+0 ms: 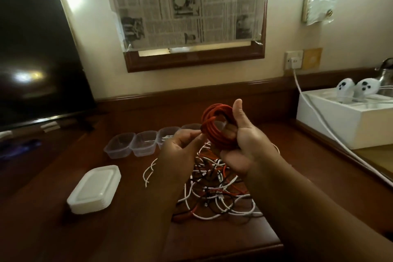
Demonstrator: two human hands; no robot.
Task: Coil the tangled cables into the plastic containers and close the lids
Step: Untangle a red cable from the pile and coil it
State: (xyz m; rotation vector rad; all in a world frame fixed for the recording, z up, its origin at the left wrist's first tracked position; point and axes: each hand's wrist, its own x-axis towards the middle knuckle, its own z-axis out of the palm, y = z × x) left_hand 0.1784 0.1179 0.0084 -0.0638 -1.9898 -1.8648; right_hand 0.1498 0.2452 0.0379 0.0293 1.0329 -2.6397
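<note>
Head view shows you at a dark wooden tabletop against a cream wall. Your right hand grips a coiled red cable, thumb up, while your left hand pinches its loose end. Below lies a tangle of cables; open containers line up behind, stacked lids left. A television stands left, a newspaper-covered mirror ahead.

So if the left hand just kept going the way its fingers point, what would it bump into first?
Most likely the red cable coil that the right hand grips: the left hand pinches the coil's loose end right beside it. Depth is hard to judge.
</note>
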